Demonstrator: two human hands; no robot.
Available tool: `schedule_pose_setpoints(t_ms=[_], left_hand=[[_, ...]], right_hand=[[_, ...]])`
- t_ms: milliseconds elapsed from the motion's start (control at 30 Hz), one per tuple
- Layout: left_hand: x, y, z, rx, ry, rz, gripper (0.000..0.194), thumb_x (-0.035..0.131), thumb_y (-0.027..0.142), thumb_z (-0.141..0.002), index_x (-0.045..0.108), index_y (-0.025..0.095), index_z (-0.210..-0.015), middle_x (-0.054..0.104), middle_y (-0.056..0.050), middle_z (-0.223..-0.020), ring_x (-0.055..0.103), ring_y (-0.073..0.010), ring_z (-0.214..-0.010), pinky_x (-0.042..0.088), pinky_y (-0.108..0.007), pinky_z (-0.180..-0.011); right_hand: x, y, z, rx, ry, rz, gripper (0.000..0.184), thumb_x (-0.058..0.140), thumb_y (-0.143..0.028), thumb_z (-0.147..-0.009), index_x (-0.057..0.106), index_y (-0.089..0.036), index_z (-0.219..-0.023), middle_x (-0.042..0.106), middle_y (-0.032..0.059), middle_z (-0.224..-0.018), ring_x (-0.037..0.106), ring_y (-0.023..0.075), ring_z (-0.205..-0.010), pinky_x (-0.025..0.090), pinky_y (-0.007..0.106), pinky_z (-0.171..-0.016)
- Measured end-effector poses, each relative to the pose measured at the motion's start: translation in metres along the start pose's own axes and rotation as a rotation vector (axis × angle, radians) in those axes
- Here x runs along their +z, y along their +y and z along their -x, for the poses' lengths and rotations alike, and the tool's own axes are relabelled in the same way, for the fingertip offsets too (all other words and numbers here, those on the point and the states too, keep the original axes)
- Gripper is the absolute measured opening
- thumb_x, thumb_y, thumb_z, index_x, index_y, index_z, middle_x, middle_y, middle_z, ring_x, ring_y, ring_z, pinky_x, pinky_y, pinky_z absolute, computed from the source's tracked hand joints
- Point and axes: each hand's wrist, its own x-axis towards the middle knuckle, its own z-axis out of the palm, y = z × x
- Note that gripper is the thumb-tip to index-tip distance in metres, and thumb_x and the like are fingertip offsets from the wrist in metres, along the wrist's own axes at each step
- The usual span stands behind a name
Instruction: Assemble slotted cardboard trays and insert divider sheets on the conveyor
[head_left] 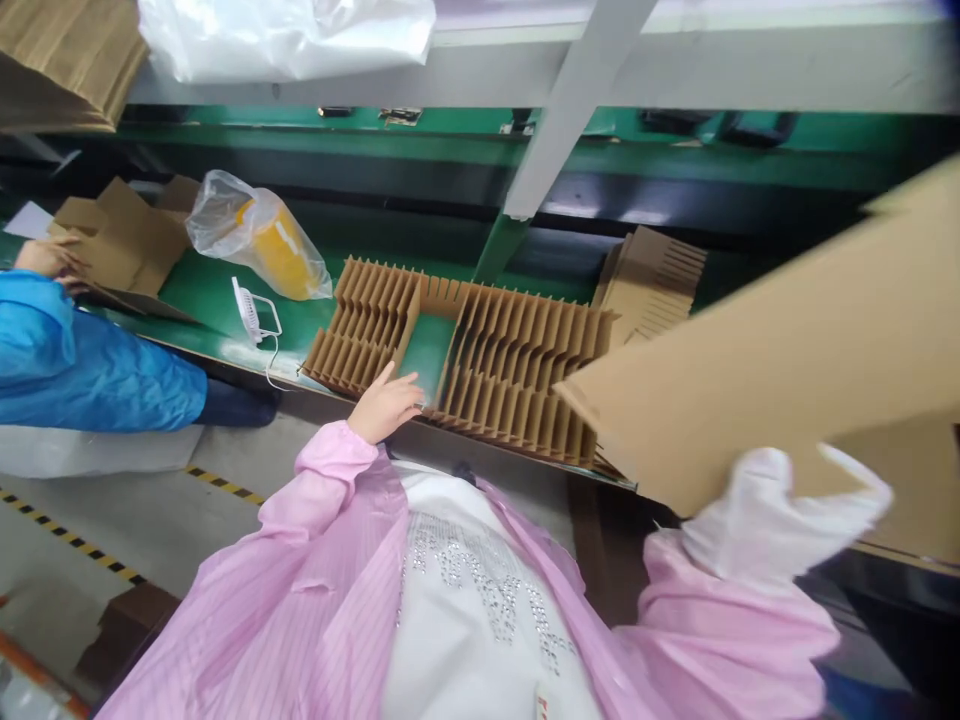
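Observation:
My left hand is bare, in a pink sleeve, and rests with loosely curled fingers on the near edge of a cardboard divider grid that lies spread on the green bench. My right hand wears a white glove and grips the lower edge of a large flat cardboard box, held tilted above the right side of the bench. The box hides part of the grid's right end.
A co-worker in a blue sleeve at the left handles a folded carton. A plastic bag with a yellow object and a small white fan lie nearby. More slotted cardboard lies behind. A grey post crosses overhead.

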Motion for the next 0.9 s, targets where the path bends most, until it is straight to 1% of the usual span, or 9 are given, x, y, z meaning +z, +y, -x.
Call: schedule_pose_setpoints(t_ms=[33,67,100,167,200,267,467,700,900], left_hand=[[0.004,-0.005,-0.003,0.042,-0.034,0.011,0.014,0.054,0.023,-0.092,0.066,0.018,-0.099,0.071,-0.004,-0.106,0.059,-0.0202,-0.119,0.024,-0.051,-0.117],[0.008,-0.009,-0.005,0.07,-0.066,0.022,0.015,0.053,0.023,-0.093,0.066,0.019,-0.099,0.072,-0.003,-0.104,0.062,-0.0184,-0.112,0.027,-0.047,-0.116],[0.012,-0.013,-0.006,0.079,-0.094,0.031,0.015,0.052,0.022,-0.093,0.066,0.019,-0.099,0.072,-0.003,-0.102,0.065,-0.0166,-0.106,0.033,-0.043,-0.113],[0.018,-0.019,-0.007,0.058,-0.138,0.048,0.018,0.049,0.023,-0.095,0.066,0.02,-0.101,0.073,-0.002,-0.1,0.068,-0.0145,-0.095,0.045,-0.034,-0.101],[0.02,-0.021,-0.007,0.044,-0.155,0.054,0.019,0.048,0.023,-0.095,0.065,0.021,-0.102,0.073,-0.002,-0.099,0.068,-0.0144,-0.091,0.049,-0.03,-0.093],[0.023,-0.026,-0.007,0.034,-0.181,0.058,0.02,0.047,0.022,-0.096,0.065,0.021,-0.104,0.072,-0.002,-0.096,0.068,-0.0154,-0.089,0.051,-0.027,-0.082],[0.024,-0.036,-0.01,0.049,-0.223,0.087,0.019,0.046,0.024,-0.096,0.064,0.019,-0.1,0.071,-0.005,-0.091,0.067,-0.0162,-0.084,0.05,-0.026,-0.078],[0.021,-0.042,-0.019,0.073,-0.271,0.111,0.023,0.043,0.026,-0.097,0.063,0.017,-0.095,0.071,-0.006,-0.092,0.067,-0.0191,-0.086,0.049,-0.027,-0.074],[0.016,-0.046,-0.019,0.114,-0.274,0.116,0.023,0.043,0.025,-0.097,0.064,0.017,-0.094,0.071,-0.006,-0.09,0.068,-0.0179,-0.085,0.048,-0.026,-0.073]], right_hand=[[-0.002,-0.021,0.014,0.037,0.003,-0.059,0.052,0.041,-0.043,-0.085,0.051,-0.014,-0.127,0.06,0.0202,-0.1,0.059,0.0274,-0.092,0.047,0.04,-0.079],[-0.003,-0.041,0.027,0.058,-0.119,-0.087,0.052,0.046,-0.046,-0.083,0.055,-0.015,-0.123,0.059,0.0114,-0.077,0.058,0.0232,-0.071,0.047,0.036,-0.067],[-0.003,-0.06,0.04,0.074,-0.239,-0.087,0.053,0.05,-0.049,-0.081,0.057,-0.016,-0.122,0.051,0.0026,-0.058,0.052,0.0197,-0.056,0.044,0.033,-0.058],[0.003,-0.094,0.062,0.044,-0.435,-0.015,0.051,0.052,-0.048,-0.082,0.057,-0.017,-0.122,0.034,-0.006,-0.044,0.042,0.0163,-0.044,0.037,0.03,-0.052],[0.007,-0.108,0.071,0.008,-0.479,0.04,0.048,0.052,-0.045,-0.083,0.058,-0.016,-0.121,0.032,-0.0069,-0.043,0.041,0.0158,-0.044,0.035,0.028,-0.052],[0.016,-0.13,0.085,-0.078,-0.488,0.164,0.041,0.052,-0.038,-0.086,0.059,-0.015,-0.119,0.036,-0.0053,-0.046,0.044,0.0157,-0.048,0.032,0.026,-0.053],[0.039,-0.17,0.112,-0.18,-0.379,0.499,0.04,0.042,-0.041,-0.094,0.054,-0.015,-0.123,0.052,0.0021,-0.06,0.05,0.016,-0.052,0.021,0.024,-0.05],[0.051,-0.211,0.119,-0.181,-0.401,0.637,0.043,0.027,-0.04,-0.098,0.049,-0.016,-0.127,0.064,0.0086,-0.074,0.062,0.021,-0.068,0.03,0.025,-0.053],[0.067,-0.225,0.113,-0.183,-0.464,0.645,0.041,0.029,-0.038,-0.097,0.047,-0.013,-0.125,0.066,0.0112,-0.077,0.066,0.021,-0.075,0.036,0.024,-0.055]])
